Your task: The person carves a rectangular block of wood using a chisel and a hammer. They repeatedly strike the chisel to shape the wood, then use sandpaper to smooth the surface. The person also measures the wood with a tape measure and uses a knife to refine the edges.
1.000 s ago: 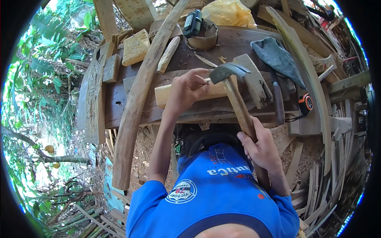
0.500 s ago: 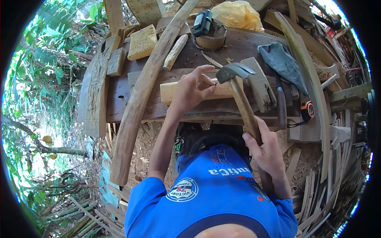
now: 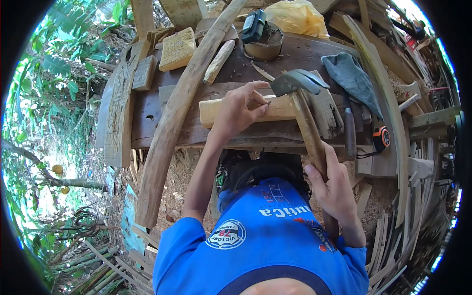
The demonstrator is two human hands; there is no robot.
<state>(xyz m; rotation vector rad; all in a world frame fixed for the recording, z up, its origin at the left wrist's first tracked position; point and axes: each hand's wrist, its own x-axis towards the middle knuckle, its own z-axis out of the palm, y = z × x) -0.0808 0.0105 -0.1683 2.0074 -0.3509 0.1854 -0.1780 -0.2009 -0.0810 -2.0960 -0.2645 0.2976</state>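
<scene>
My right hand (image 3: 333, 184) is closed round the wooden handle of a claw hammer (image 3: 309, 130), its metal head raised over the right part of a pale wooden block (image 3: 280, 109). My left hand (image 3: 241, 109) rests at that block, thumb and fingertip pinched on a small dark nail (image 3: 268, 103) at the block's upper face. The hammer head is up and to the right of the nail, apart from it. A weathered grey wood piece (image 3: 328, 115) lies just right of the block, partly behind the hammer.
A long curved timber (image 3: 182, 105) slants across the bench's left side. Further right are a grey cloth (image 3: 351, 78), a wooden-handled tool (image 3: 349, 132) and an orange-black tape measure (image 3: 381, 137). At the back, a dark device (image 3: 253, 27) sits on a round wood piece beside a yellowish plastic bag (image 3: 297, 17).
The hammer head has lifted and shifted a little to the right, with my right hand moving slightly down. My left hand stays in its place with the nail.
</scene>
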